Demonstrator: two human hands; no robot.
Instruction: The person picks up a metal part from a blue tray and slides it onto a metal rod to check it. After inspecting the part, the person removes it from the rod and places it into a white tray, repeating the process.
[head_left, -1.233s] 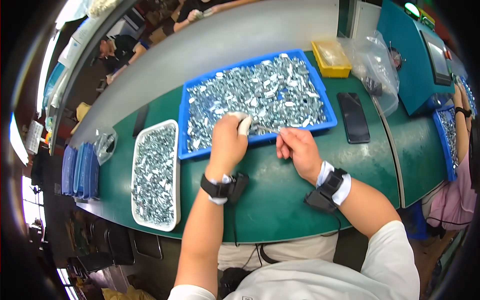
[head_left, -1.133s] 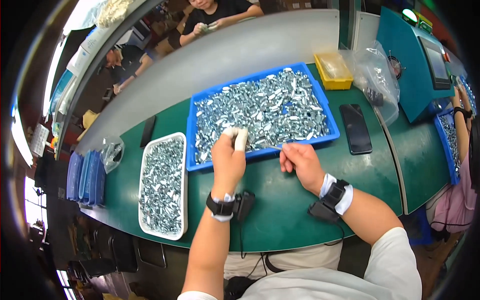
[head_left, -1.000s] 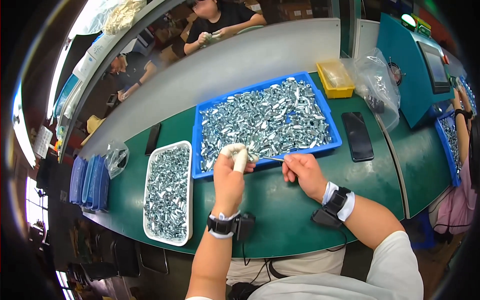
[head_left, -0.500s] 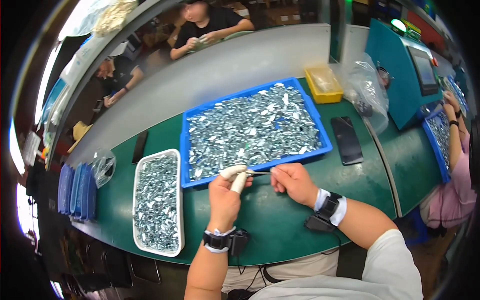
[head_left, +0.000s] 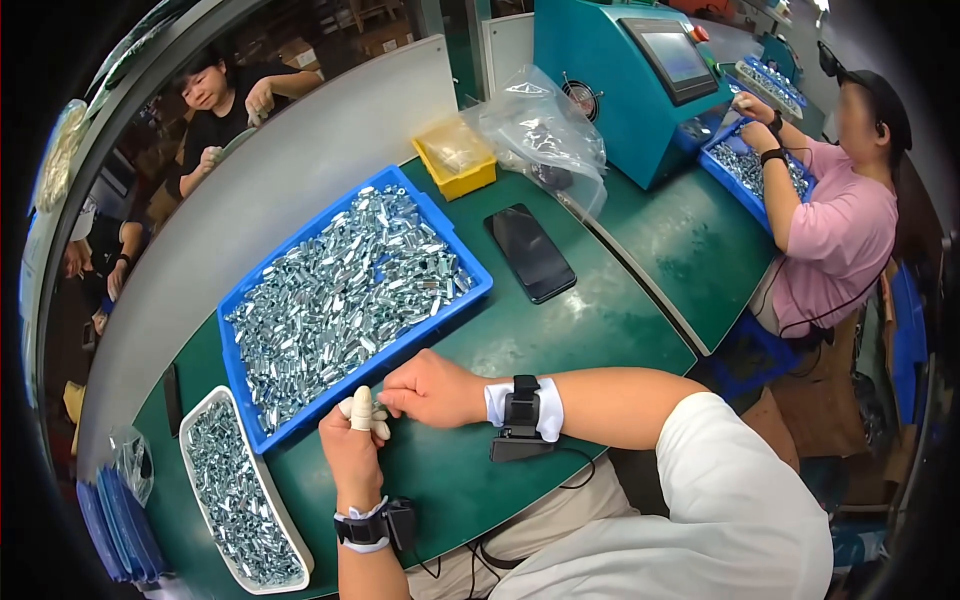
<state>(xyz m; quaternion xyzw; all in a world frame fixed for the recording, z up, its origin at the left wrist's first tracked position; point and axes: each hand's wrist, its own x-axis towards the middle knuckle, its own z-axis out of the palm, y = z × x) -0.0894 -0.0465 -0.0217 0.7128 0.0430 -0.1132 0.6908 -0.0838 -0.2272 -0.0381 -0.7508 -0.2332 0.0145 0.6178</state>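
My left hand [head_left: 352,450], with white finger cots on several fingers, is closed near the front edge of a blue tray [head_left: 352,385]. What it pinches is hidden. Close against it, my right hand [head_left: 438,390] is closed with thumb and forefinger pressed together. Half a second ago a thin metal rod spanned the two hands; now the fingers cover almost all of it. Small shiny metal sleeves [head_left: 340,290] fill the blue tray just beyond my hands. More metal pieces [head_left: 240,490] lie in a long white tray [head_left: 305,565] left of my left hand.
A black phone [head_left: 530,253] lies on the green table [head_left: 600,320]. Behind it stand a yellow bin [head_left: 470,183], a clear plastic bag [head_left: 545,125] and a teal machine [head_left: 610,90]. Blue bins [head_left: 120,525] stand far left. A person in pink [head_left: 845,230] works at right.
My view has swung to the right, so trays and hands appear further left and the person in pink shows more fully. My hands have come closer together, covering the metal rod.
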